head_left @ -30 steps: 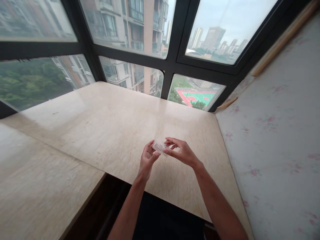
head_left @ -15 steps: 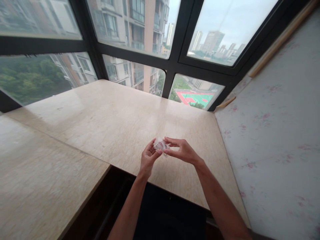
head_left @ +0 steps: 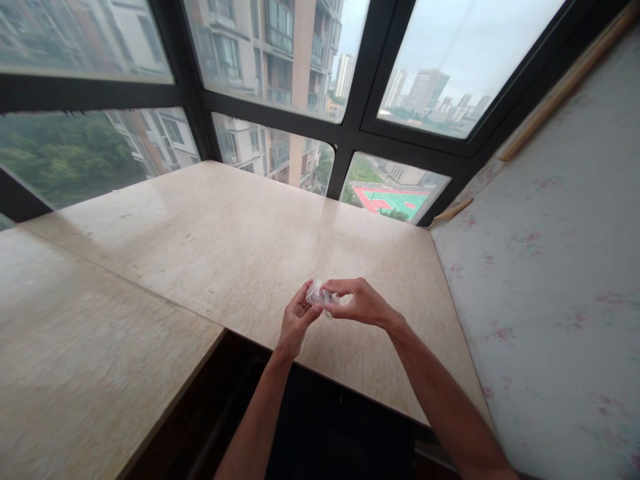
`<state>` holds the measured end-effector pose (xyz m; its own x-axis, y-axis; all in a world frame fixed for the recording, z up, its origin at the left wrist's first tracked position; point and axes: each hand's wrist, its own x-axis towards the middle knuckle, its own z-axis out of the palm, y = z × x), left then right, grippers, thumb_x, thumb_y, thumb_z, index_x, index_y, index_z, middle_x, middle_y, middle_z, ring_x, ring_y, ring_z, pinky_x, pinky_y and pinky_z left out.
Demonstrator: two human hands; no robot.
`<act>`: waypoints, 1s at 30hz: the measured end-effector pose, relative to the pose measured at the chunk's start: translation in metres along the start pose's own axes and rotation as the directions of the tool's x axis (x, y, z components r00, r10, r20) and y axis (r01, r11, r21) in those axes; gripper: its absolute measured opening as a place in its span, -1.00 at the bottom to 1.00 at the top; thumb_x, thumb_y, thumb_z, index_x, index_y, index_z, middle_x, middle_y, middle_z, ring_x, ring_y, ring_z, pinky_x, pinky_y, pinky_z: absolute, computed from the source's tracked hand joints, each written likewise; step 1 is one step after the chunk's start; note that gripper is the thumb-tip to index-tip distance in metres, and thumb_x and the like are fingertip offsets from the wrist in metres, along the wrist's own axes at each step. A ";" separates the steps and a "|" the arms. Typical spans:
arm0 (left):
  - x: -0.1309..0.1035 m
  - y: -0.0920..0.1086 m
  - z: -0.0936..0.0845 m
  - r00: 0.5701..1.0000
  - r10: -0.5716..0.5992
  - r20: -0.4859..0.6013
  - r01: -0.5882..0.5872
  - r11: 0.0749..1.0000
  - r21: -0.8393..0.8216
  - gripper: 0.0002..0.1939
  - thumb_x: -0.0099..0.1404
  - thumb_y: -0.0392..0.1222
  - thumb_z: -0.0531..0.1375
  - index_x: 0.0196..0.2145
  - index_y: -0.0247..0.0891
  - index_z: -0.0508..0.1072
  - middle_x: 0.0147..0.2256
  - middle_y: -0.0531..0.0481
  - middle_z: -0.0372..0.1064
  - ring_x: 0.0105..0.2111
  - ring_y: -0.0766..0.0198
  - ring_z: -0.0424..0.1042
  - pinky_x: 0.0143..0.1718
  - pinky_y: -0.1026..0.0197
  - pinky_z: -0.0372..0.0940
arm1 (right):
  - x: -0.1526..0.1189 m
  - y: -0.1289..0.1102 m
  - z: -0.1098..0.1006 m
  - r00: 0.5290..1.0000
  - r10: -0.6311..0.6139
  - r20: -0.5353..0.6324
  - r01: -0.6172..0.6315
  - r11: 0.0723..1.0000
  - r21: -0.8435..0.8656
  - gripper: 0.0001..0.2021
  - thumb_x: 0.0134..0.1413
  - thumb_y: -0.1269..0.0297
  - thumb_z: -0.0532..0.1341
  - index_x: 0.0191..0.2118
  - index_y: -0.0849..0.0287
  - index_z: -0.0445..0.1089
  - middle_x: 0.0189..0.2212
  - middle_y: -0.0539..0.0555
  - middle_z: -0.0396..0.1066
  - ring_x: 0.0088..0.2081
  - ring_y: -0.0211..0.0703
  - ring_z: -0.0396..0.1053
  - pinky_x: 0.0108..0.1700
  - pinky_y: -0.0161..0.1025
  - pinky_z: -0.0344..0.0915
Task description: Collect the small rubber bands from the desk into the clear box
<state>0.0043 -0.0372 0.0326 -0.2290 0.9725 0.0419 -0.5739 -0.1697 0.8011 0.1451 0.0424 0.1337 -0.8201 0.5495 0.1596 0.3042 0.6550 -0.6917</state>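
Note:
A small, see-through whitish bundle (head_left: 320, 295), looking like crumpled clear plastic with looped strands, is held up over the stone counter. Its exact kind I cannot make out. My left hand (head_left: 299, 319) grips its left side, thumb in front and fingers curled behind, a ring on one finger. From the right, my right hand (head_left: 363, 303) pinches the bundle between thumb and fingertips. Fingers cover parts of it on both sides.
The beige marble-look counter (head_left: 240, 233) runs up to dark window frames (head_left: 280, 125). A seam and a front edge with a dark gap lie at left. Floral-papered wall (head_left: 540, 300) bounds the right side. Dark clothing (head_left: 340, 427) shows below the counter edge.
My right hand has shifted slightly left, its fingertips now further over the bundle. My left hand keeps its grip. The whole view has tilted a little.

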 end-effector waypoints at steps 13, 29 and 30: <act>-0.001 -0.013 -0.003 0.999 -0.023 0.044 0.023 1.000 -0.004 -0.23 0.12 -0.12 0.35 0.22 -0.27 0.18 0.08 -0.25 0.33 0.09 -0.01 0.32 0.14 -0.03 0.17 | -0.006 0.009 0.000 0.999 -0.045 -0.011 0.043 0.987 -0.153 -0.90 -0.02 0.30 0.24 -0.34 0.10 0.49 -0.32 0.00 0.52 -0.27 -0.15 0.44 -0.18 -0.28 0.27; 0.001 -0.020 0.000 0.985 -0.096 0.142 0.092 0.995 0.037 -0.31 0.13 -0.11 0.34 0.18 -0.24 0.27 0.09 -0.22 0.33 0.10 -0.05 0.30 0.15 -0.07 0.12 | -0.016 0.002 -0.005 0.992 0.099 0.078 -0.067 0.937 -0.342 -0.90 -0.10 0.29 0.22 -0.39 0.16 0.33 -0.58 -0.09 0.28 -0.56 -0.35 0.05 -0.46 -0.34 -0.04; 0.001 -0.022 0.001 0.984 -0.102 0.143 0.099 0.995 0.029 -0.32 0.13 -0.12 0.34 0.18 -0.24 0.27 0.09 -0.21 0.33 0.10 -0.05 0.30 0.15 -0.07 0.11 | -0.017 0.003 -0.006 0.991 0.104 0.082 -0.073 0.945 -0.318 -0.91 -0.10 0.29 0.22 -0.40 0.16 0.32 -0.60 -0.11 0.24 -0.56 -0.36 0.04 -0.47 -0.35 -0.04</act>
<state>0.0177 -0.0326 0.0152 -0.0543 0.9975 0.0448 -0.5708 -0.0678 0.8183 0.1630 0.0384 0.1332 -0.8210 0.5702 0.0287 0.5015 0.7442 -0.4412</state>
